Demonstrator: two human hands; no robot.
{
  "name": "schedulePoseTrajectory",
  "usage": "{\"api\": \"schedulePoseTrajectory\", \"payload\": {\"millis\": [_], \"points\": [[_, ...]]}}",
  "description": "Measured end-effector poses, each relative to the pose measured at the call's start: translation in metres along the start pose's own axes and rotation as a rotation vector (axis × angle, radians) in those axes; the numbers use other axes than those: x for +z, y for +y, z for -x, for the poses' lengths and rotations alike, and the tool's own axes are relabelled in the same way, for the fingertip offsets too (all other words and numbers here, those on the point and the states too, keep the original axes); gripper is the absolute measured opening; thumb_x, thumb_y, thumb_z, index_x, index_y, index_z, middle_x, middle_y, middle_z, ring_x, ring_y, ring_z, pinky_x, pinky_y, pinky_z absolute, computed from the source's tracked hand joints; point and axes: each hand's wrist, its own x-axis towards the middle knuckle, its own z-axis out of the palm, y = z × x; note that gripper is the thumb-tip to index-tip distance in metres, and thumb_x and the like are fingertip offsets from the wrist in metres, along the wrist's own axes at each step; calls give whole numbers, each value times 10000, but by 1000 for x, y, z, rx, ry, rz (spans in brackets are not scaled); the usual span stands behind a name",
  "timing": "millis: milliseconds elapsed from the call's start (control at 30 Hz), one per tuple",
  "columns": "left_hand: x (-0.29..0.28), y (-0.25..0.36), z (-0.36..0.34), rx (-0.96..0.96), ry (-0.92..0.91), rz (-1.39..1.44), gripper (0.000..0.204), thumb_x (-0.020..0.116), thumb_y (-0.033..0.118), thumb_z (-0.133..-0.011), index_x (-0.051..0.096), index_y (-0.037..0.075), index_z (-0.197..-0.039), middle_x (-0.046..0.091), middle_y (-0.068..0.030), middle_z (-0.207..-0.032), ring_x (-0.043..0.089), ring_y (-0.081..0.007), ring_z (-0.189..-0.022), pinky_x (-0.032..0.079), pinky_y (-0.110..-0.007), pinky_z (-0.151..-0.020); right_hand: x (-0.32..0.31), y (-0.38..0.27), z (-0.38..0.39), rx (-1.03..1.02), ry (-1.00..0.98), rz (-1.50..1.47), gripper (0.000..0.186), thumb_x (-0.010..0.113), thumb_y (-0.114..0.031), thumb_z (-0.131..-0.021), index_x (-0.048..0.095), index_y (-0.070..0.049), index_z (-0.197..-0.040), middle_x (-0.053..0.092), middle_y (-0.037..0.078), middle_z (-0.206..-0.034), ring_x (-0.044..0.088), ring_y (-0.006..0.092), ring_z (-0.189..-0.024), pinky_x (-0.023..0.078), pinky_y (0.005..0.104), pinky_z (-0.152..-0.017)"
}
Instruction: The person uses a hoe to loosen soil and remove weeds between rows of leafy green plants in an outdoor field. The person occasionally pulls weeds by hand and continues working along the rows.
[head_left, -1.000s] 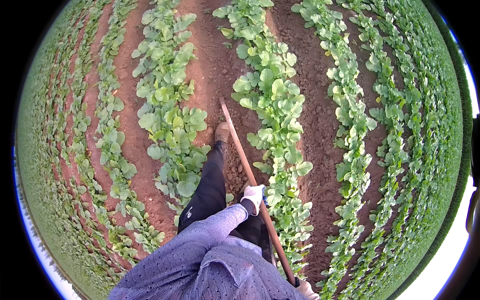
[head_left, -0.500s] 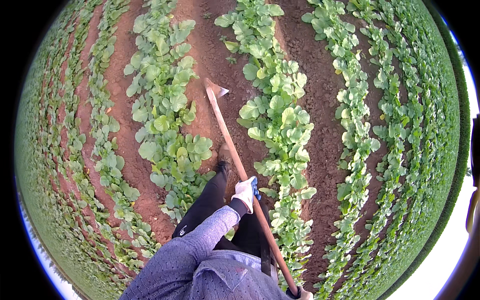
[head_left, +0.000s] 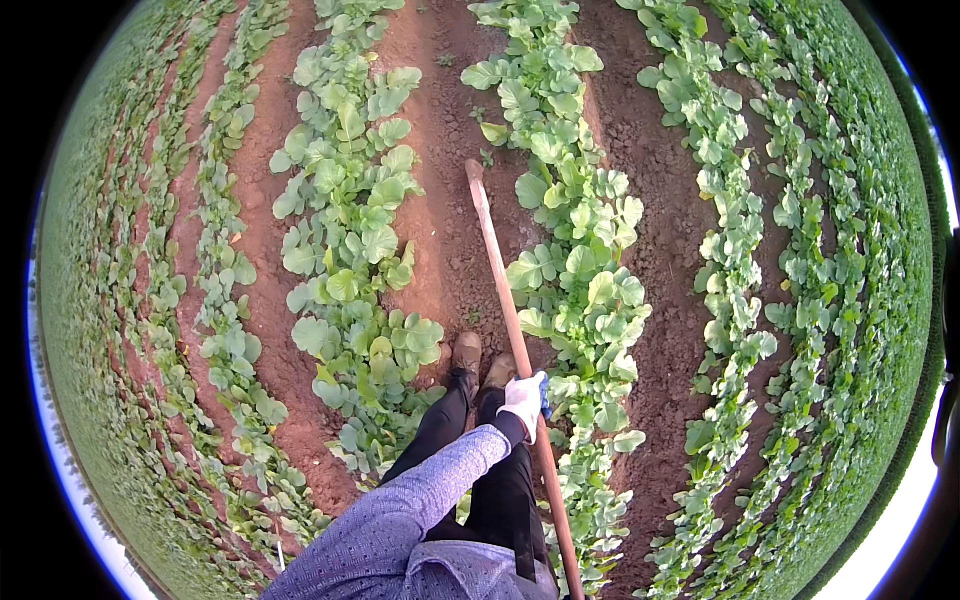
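Observation:
My left hand (head_left: pixel 523 402), in a white and blue glove, is closed round the wooden handle of a hoe (head_left: pixel 507 297). The handle slants from the bottom edge up to the soil strip between two leafy rows. Its far end hangs over the soil near the right-hand row; the blade does not show at this angle. My right hand is out of the picture, beyond the lower edge where the handle runs off. Leafy green plants (head_left: pixel 590 265) crowd close to the handle on its right side.
My brown shoes (head_left: pixel 467 350) stand side by side on the reddish soil strip (head_left: pixel 440 130). Another leafy row (head_left: pixel 350 215) runs along my left. Further rows (head_left: pixel 725 230) with bare soil between them stretch to both sides. Small weeds (head_left: pixel 487 158) dot the strip ahead.
The hoe's far end has moved right in the picture, and its metal blade no longer shows. My left hand is lower and further right. Both shoes now show; the right hand has left view.

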Motion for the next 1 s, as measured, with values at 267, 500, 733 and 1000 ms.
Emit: {"api": "schedulePoseTrajectory", "payload": {"millis": [267, 500, 733, 1000], "points": [[36, 155, -57, 237, -92, 134, 281, 639, 266, -889, 483, 145, -688, 416, 37, -519, 401, -123, -399, 397, -321, -375, -34, -105, -96, -203, 84, 127, 386, 658, -372, -843, 621, -64, -1074, 654, 233, -779, 658, 407, -748, 500, 464, -625], [29, 128, -100, 261, -69, 85, 265, 606, 297, -917, 554, 112, -735, 426, 42, -501, 404, -125, -366, 375, -304, -346, -20, -132, -111, -146, 20, 7, 429, 670, -418, -842, 633, -33, -1028, 652, 211, -733, 676, 360, -725, 503, 427, -638], [25, 118, -46, 202, 21, -1, 211, 674, 210, -863, 493, 112, -816, 449, 12, -553, 441, -140, -407, 401, -324, -360, -13, -30, -135, -316, -185, -363, 374, 719, -318, -814, 649, -43, -1057, 675, 83, -760, 647, 193, -683, 520, 363, -644], [1, 69, -65, 250, 172, -91, 245, 659, 206, -869, 446, 85, -887, 504, -26, -613, 487, -160, -447, 419, -348, -387, -57, -24, -158, 75, -511, -318, 228, 689, -112, -816, 690, -76, -1041, 599, -41, -698, 483, 55, -538, 397, 259, -463]]}}
